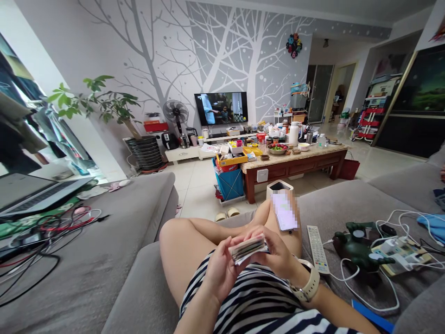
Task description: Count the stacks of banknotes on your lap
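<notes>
— What is at the far left?
— An open laptop (52,191) on the grey sofa (139,215), with a tangle of cables (38,253) just in front of it. Beyond, a potted plant (100,104) stands against the wall, then a fan (175,112).
— And the middle?
— The left hand (222,269), palm turned up. Its fingers are curled around the near left side of a stack of thin papers (247,250).
— Where is that stack exactly?
— Above the lap, between the two hands, tilted, its layered edges facing the wearer. I can't tell what is printed on it.
— The right hand (276,250)?
— Closed in on the stack's right end, its fingers holding it there. The wrist wears a pale watch (311,283).
— Behind that?
— A phone (282,213) on the leg, and farther off a worktop (288,163) crowded with containers and a bowl of fruit (277,148).
— Farther right?
— A remote (317,250) on the sofa, then a power strip (405,260) with white leads.
</notes>
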A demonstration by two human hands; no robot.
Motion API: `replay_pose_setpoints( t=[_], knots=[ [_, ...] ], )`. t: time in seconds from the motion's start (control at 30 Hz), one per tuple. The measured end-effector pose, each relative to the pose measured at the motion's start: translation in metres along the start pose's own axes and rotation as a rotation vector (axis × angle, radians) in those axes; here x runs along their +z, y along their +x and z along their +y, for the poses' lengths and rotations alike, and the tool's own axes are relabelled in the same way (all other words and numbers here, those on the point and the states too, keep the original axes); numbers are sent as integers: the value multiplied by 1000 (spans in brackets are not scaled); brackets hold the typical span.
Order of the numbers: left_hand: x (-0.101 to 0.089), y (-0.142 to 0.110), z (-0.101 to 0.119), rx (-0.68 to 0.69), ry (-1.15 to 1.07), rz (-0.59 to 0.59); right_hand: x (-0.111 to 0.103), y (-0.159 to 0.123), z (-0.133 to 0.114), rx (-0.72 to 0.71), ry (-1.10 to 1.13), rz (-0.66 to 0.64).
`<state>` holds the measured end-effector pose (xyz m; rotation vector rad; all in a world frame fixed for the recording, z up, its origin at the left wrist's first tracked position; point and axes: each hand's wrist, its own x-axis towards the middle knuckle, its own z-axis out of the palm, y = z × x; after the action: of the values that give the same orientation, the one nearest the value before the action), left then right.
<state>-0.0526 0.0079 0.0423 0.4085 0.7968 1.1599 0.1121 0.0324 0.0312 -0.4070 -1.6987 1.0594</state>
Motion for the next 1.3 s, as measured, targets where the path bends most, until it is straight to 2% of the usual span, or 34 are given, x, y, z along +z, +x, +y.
replay_pose_setpoints(
  t=[0.17, 0.37, 0.5, 0.7, 0.87, 1.0, 1.1, 1.3],
  knots=[
    [5, -4, -7, 107, 118, -45, 11, 2, 15, 206, 279, 319],
    [-1, 2, -18, 281, 363, 1, 18, 6, 35, 301, 497, 498],
    [-5, 5, -23, 365, 543, -64, 24, 3, 42, 363, 533, 525],
    [-5, 3, -22, 277, 462, 1, 28, 0, 35, 317, 430, 493],
    [-6, 5, -27, 308, 513, -48, 29, -1, 25, 256, 325, 529],
    [-9, 7, -32, 310, 647, -60, 25, 0, 18, 261, 282, 496],
    [-12, 4, -30, 257, 715, -54, 17, 3, 15, 258, 294, 410],
    [-16, -3, -20, 121, 699, -150, 2, 3, 8, 295, 393, -10]
  ],
)
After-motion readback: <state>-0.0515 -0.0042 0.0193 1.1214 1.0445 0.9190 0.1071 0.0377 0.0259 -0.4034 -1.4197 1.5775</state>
